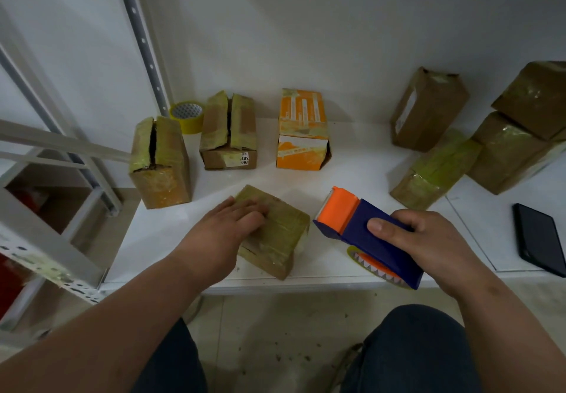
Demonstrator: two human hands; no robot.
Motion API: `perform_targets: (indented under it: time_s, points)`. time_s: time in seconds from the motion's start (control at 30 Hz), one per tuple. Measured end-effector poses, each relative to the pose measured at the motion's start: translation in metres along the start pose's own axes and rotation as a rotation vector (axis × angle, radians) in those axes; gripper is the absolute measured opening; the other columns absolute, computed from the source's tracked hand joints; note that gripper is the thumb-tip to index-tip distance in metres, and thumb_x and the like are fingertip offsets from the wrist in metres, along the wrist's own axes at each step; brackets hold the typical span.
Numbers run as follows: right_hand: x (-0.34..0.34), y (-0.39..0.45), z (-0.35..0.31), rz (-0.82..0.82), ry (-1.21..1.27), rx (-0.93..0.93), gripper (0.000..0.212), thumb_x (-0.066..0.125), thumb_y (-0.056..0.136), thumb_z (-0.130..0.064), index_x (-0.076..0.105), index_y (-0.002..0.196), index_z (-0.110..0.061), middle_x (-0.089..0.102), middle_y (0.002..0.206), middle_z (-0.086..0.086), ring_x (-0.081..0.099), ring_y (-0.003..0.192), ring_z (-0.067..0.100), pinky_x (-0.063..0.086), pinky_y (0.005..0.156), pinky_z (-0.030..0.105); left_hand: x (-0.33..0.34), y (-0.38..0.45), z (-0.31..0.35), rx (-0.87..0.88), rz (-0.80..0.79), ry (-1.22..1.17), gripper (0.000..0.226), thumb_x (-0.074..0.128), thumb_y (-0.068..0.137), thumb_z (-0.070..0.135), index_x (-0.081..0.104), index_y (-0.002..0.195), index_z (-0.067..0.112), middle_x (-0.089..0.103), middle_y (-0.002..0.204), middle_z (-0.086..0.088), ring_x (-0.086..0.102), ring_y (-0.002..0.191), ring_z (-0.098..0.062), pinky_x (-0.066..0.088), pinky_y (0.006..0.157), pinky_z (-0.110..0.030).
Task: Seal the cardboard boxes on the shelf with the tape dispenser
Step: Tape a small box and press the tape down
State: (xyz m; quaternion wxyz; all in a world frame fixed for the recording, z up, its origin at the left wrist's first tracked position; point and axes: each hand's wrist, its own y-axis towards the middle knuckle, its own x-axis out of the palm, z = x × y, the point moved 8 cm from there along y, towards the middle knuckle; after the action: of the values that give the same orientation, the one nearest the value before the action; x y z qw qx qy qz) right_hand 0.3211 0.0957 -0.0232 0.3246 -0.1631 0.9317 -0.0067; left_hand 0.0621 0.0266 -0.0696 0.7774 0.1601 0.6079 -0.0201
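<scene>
A small taped cardboard box (281, 236) lies near the front edge of the white shelf (352, 166). My left hand (226, 230) rests flat on its top left part, fingers straight. My right hand (428, 245) grips a blue and orange tape dispenser (364, 230) just right of that box, its orange roller end pointing away from me and yellow tape showing underneath. Behind stand two brown boxes with split top flaps (159, 163) (229, 132) and an orange box (301, 132).
A yellow tape roll (187, 116) sits at the back left by the shelf post (144, 40). Several taped brown boxes (496, 135) are piled at the right. A black phone (539, 238) lies at the right front edge. Lower shelving stands to the left.
</scene>
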Motion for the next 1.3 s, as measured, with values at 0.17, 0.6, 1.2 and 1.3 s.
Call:
perform_targets:
  time_s: [0.17,0.6,1.2,1.3]
  points:
    - [0.000,-0.004,-0.002,-0.004,-0.005,-0.001,0.048,0.059,0.064,-0.061,0.067,0.080,-0.017,0.070,0.068,-0.008,0.066,0.058,0.008,0.045,0.050,0.015,-0.025,-0.005,-0.002,-0.330,0.246,-0.033,0.047,0.059,0.070,0.003,0.061,0.114,0.020,0.056,0.133,-0.006,0.045,0.123,-0.037,0.039,0.096,-0.054]
    - [0.009,-0.007,-0.006,-0.054,0.036,-0.025,0.048,0.062,0.065,-0.059,0.067,0.080,-0.014,0.071,0.068,-0.005,0.067,0.058,0.010,0.047,0.053,0.019,0.003,-0.001,0.027,-0.246,-0.238,-0.266,0.074,0.063,0.088,0.043,0.028,0.152,0.030,0.019,0.159,0.015,0.013,0.146,-0.007,0.014,0.116,-0.022]
    - [0.030,-0.023,-0.022,-0.222,0.229,-0.136,0.079,0.071,0.043,-0.084,0.068,0.075,-0.012,0.069,0.072,0.014,0.064,0.065,0.034,0.046,0.061,0.037,-0.003,-0.014,0.070,-0.711,-0.137,-1.850,0.040,0.073,0.068,0.036,0.070,0.100,0.014,0.065,0.088,-0.008,0.057,0.079,-0.017,0.044,0.073,-0.032]
    - [0.036,-0.027,-0.023,-0.252,0.253,-0.117,0.075,0.072,0.043,-0.082,0.069,0.076,-0.015,0.070,0.075,0.013,0.066,0.070,0.037,0.048,0.064,0.040,-0.001,-0.016,0.072,-0.691,-0.135,-1.926,0.013,0.071,0.070,0.028,0.073,0.080,0.019,0.065,0.083,-0.006,0.057,0.077,-0.017,0.045,0.069,-0.029]
